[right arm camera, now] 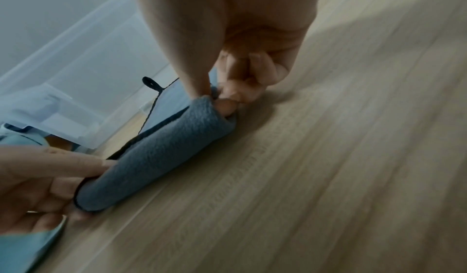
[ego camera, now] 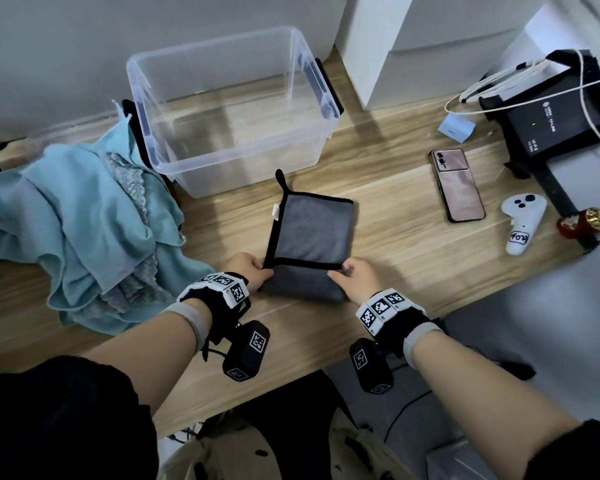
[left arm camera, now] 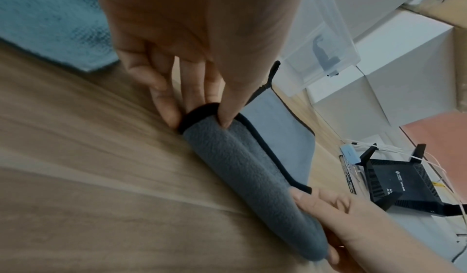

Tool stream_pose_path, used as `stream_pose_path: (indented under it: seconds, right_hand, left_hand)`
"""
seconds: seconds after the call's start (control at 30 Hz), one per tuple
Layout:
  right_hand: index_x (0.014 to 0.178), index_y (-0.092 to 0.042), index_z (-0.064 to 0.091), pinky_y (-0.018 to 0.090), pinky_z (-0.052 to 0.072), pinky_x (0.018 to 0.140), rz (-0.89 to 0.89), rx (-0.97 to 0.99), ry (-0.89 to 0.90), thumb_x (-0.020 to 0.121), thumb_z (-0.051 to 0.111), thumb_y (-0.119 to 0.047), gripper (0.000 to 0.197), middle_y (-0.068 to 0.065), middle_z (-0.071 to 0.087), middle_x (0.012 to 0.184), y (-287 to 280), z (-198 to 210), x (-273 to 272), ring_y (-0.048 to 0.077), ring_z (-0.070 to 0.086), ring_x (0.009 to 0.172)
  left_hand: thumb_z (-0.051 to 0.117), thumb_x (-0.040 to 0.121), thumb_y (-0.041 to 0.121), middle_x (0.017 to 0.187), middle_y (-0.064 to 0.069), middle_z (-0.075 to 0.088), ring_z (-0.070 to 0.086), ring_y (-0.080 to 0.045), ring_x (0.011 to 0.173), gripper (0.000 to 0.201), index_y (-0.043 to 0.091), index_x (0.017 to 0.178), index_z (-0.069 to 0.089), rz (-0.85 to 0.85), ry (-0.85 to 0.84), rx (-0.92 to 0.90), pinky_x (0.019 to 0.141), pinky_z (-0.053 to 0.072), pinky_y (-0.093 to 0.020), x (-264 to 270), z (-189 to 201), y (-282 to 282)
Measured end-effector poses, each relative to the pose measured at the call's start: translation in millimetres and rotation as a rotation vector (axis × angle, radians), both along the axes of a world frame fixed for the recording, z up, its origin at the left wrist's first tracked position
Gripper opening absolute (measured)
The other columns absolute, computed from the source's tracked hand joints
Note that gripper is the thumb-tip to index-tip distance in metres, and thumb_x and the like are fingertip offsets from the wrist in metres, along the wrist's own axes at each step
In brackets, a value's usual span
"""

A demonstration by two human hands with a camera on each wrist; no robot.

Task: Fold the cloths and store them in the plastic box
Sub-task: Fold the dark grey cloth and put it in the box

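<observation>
A grey cloth (ego camera: 310, 230) with black trim lies on the wooden table in front of the clear plastic box (ego camera: 229, 109), which holds nothing. Its near part is turned over into a rounded fold (left arm camera: 242, 169). My left hand (ego camera: 248, 268) pinches the fold's left corner, thumb on top and fingers underneath (left arm camera: 199, 105). At the fold's right corner my right hand (ego camera: 354, 275) pinches the cloth between thumb and curled fingers (right arm camera: 222, 95). The same grey cloth (right arm camera: 161, 153) shows as a thick roll in the right wrist view.
A heap of light blue cloths (ego camera: 84, 230) lies left of the box. To the right are a phone (ego camera: 458, 185), a white controller (ego camera: 520, 223), a small blue box (ego camera: 456, 128) and a black router (ego camera: 561, 123) with cables. White boxes (ego camera: 413, 46) stand behind.
</observation>
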State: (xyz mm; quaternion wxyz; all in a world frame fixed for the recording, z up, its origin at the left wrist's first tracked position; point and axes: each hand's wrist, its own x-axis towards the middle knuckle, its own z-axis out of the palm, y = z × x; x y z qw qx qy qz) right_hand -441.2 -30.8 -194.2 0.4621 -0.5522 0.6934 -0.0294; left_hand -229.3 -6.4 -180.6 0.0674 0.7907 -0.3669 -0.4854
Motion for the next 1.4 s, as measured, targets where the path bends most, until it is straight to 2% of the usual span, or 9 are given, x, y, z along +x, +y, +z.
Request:
stream_pose_path:
  seconds: [0.17, 0.33, 0.43, 0.53, 0.63, 0.73, 0.93, 1.1, 1.4]
  right_hand:
    - [0.061, -0.022, 0.036, 0.03, 0.035, 0.054, 0.055, -0.126, 0.13, 0.073, 0.073, -0.024, 0.039, -0.004, 0.045, 0.059, -10, 11, 3, 0.021, 0.046, 0.061]
    - [0.081, -0.034, 0.057, 0.032, 0.046, 0.085, 0.394, -0.229, -0.12, 0.068, 0.077, -0.031, 0.024, -0.008, 0.057, 0.088, -9, 26, 15, 0.012, 0.053, 0.088]
    - [0.114, -0.028, 0.052, 0.034, 0.04, 0.096, 0.71, -0.239, 0.089, 0.068, 0.076, -0.034, 0.053, -0.004, 0.054, 0.116, -4, 31, 20, 0.017, 0.047, 0.11]
    - [0.122, -0.025, 0.046, 0.035, 0.038, 0.098, 0.849, -0.318, 0.238, 0.076, 0.063, -0.015, 0.051, -0.003, 0.054, 0.124, -2, 31, 19, 0.02, 0.048, 0.116]
    - [0.115, -0.022, 0.056, 0.034, 0.045, 0.086, 0.754, -0.296, 0.156, 0.081, 0.054, -0.013, 0.035, 0.003, 0.064, 0.112, -4, 36, 18, 0.026, 0.058, 0.106]
    - [0.107, -0.022, 0.06, 0.038, 0.05, 0.076, 0.61, -0.206, 0.079, 0.081, 0.052, -0.016, 0.028, 0.008, 0.069, 0.099, -8, 39, 17, 0.031, 0.061, 0.094]
    - [0.105, -0.02, 0.062, 0.038, 0.05, 0.082, 0.479, -0.118, -0.038, 0.081, 0.058, -0.014, 0.025, 0.007, 0.068, 0.096, -22, 31, 11, 0.025, 0.062, 0.091]
    - [0.102, -0.011, 0.062, 0.033, 0.045, 0.085, 0.291, -0.124, -0.078, 0.079, 0.071, -0.022, 0.027, 0.008, 0.067, 0.097, -25, 27, 1, 0.023, 0.061, 0.093]
    - [0.11, -0.008, 0.055, 0.035, 0.046, 0.088, -0.007, -0.115, -0.022, 0.081, 0.069, -0.016, 0.034, 0.011, 0.063, 0.102, -29, 14, -1, 0.025, 0.059, 0.098]
  left_hand:
    - [0.07, 0.077, 0.013, 0.06, -0.008, 0.056, 0.063, -0.029, 0.073, 0.03, 0.015, 0.056, 0.049, 0.07, 0.028, 0.002, 0.076, 0.055, -0.036, 1, 6, -6]
    - [0.068, 0.077, 0.008, 0.062, -0.009, 0.057, 0.059, -0.027, 0.076, 0.02, 0.011, 0.06, 0.059, 0.116, 0.172, 0.071, 0.086, 0.054, -0.045, 1, 16, -17]
    - [0.065, 0.078, 0.004, 0.064, -0.013, 0.055, 0.057, -0.028, 0.064, 0.016, 0.01, 0.065, 0.058, 0.162, 0.232, 0.115, 0.066, 0.054, -0.038, -1, 25, -18]
    - [0.066, 0.081, 0.005, 0.071, -0.01, 0.055, 0.056, -0.021, 0.06, 0.015, 0.013, 0.074, 0.055, 0.211, 0.278, 0.126, 0.041, 0.05, -0.024, -3, 30, -17]
    - [0.073, 0.078, 0.02, 0.073, -0.002, 0.056, 0.056, -0.019, 0.068, 0.02, 0.016, 0.089, 0.057, 0.045, 0.131, -0.067, 0.052, 0.046, -0.025, -1, 26, -20]
    - [0.075, 0.075, 0.032, 0.076, 0.005, 0.06, 0.054, -0.011, 0.075, 0.018, 0.019, 0.082, 0.065, -0.119, 0.115, -0.291, 0.068, 0.042, -0.019, -2, 30, -22]
    - [0.078, 0.073, 0.024, 0.101, 0.004, 0.056, 0.052, -0.008, 0.097, 0.047, 0.011, 0.114, 0.061, -0.327, 0.152, -0.184, 0.081, 0.037, -0.018, 0, 25, -19]
    - [0.07, 0.08, 0.019, 0.095, -0.012, 0.067, 0.061, -0.023, 0.089, 0.025, 0.003, 0.099, 0.066, -0.221, 0.093, -0.192, 0.077, 0.043, -0.026, 4, 10, -18]
    - [0.064, 0.085, 0.025, 0.112, -0.016, 0.065, 0.062, -0.031, 0.103, 0.034, 0.005, 0.112, 0.057, -0.06, 0.051, -0.136, 0.092, 0.049, -0.037, -2, -1, -23]
